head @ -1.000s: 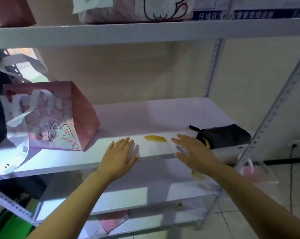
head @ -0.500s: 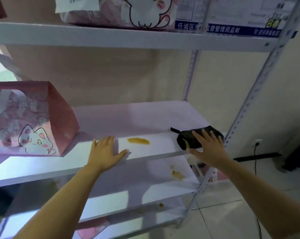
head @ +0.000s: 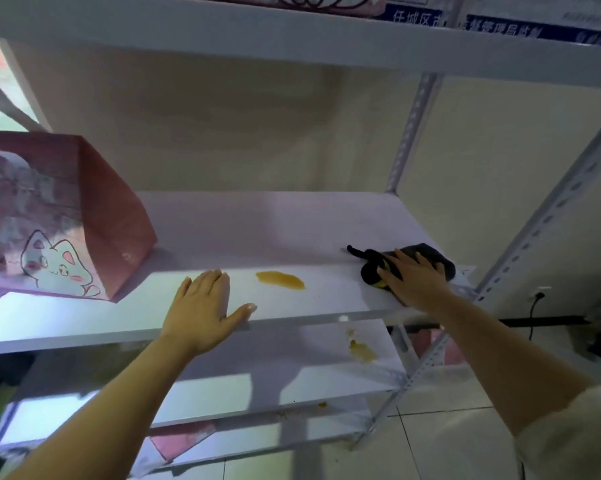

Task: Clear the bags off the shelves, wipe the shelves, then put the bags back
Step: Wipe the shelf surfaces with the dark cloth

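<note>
**Wiping about to start, middle shelf mostly cleared, one bag left on it**

Head view: the middle shelf (head: 309,230) is bare over most of its width, so clearing looks largely done here. One pink bag (head: 63,220) with a cat drawing stands at the left end, tilted, not yet taken off. A yellow smear (head: 280,280) sits near the front edge, unwiped. The left hand (head: 202,306) lies flat on the shelf front, fingers straight and spread, holding nothing, just left of the smear. The right hand (head: 413,282) lies over a dark cloth (head: 427,261) at the right end of the shelf, fingers stretched across it; can't tell if they have started to curl round it. Judgement: wiping has not begun on this shelf, the cloth is only being picked up.

The lower shelf (head: 223,386) shows another yellow stain (head: 361,351) near its right side and a small speck further down, so it needs wiping too. Something pink shows below that, likely a bag, hard to make out. The top shelf (head: 292,32) carries a bag and printed boxes, so it looks uncleared.

Left to do: remove the remaining bags, wipe all levels, put the bags back.

Hidden: the top shelf contents are cut off by the frame edge, the pink bag's left part is out of frame, the cloth is half covered by the hand, and the far left floor area is dark and unclear.
</note>
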The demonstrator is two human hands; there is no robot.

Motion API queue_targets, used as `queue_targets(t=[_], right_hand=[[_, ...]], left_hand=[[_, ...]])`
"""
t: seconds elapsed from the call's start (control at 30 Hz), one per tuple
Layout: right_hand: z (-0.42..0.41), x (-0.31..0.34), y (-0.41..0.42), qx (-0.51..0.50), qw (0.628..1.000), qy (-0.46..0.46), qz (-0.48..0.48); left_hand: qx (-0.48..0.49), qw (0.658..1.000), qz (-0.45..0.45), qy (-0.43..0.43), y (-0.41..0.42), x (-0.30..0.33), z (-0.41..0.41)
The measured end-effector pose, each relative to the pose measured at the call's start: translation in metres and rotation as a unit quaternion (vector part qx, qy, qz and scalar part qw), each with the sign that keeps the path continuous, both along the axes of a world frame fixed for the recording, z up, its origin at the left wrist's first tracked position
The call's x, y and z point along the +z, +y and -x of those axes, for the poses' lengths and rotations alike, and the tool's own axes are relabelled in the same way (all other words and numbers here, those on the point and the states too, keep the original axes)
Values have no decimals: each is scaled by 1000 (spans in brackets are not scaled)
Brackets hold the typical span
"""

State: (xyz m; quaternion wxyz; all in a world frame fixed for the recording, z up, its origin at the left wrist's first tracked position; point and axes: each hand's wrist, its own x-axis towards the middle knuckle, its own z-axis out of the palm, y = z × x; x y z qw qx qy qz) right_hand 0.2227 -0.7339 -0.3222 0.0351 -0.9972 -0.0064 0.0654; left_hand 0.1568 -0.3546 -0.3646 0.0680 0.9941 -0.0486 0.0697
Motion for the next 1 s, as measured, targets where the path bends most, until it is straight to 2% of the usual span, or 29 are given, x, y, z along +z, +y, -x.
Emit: queue_targets(t=[0.17,0.3,0.4,0.53,0.7,0.83,1.0], right_hand=[[-14,-1,22,-28,999,-2,-36],[17,-5,51,37,998,-42,4],[53,-7,73,90,994,-68,-16],[78,-7,88,157,986,-56,-31],[72,-7,126,236,970,-27,-53],[44,-15,166,231,970,-27,-78],[-7,-17,210,184,983,-23,-13]], left_hand=[[-17,1000,-8,-11,3,6,-3],[-70,996,-55,-26,12,17,-14],[-77,995,-34,-47,14,9,-14],[-62,997,23,-41,16,6,-15],[23,998,32,-58,15,0,-18],[32,996,43,-71,16,-2,-19],[35,991,73,-102,17,-7,-19]])
